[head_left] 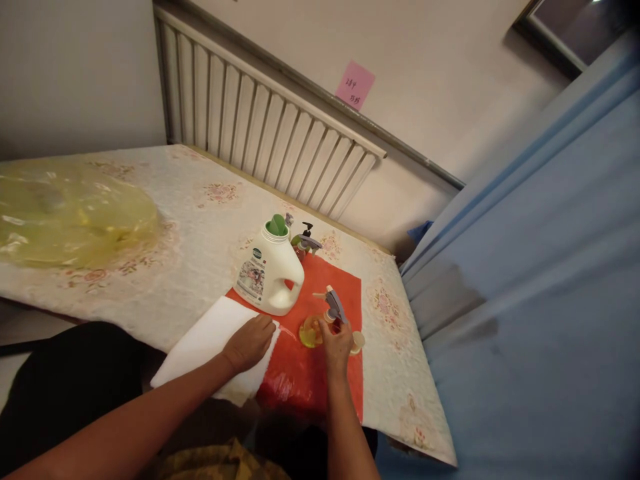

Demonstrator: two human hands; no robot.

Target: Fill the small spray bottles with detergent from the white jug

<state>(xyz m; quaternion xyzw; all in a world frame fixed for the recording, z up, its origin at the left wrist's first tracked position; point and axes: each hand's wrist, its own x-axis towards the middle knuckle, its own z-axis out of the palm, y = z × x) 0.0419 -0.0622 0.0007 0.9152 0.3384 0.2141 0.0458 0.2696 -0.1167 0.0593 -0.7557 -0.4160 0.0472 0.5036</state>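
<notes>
My left hand [250,341] rests flat on a white cloth [210,343] that overlaps the near left part of a red mat [300,373]. My right hand [337,345] is closed around a small spray bottle [334,308] with a grey trigger head, standing on the mat. A yellow round piece [309,331] lies just left of that bottle. A white detergent jug [270,270] with a green cap stands behind my left hand.
Two smaller pump and spray bottles [306,241] stand behind the jug. A yellow plastic bag [70,215] lies at the table's far left. The table [190,200] has a floral cover. A radiator [270,133] lines the wall; a blue curtain [540,280] hangs right.
</notes>
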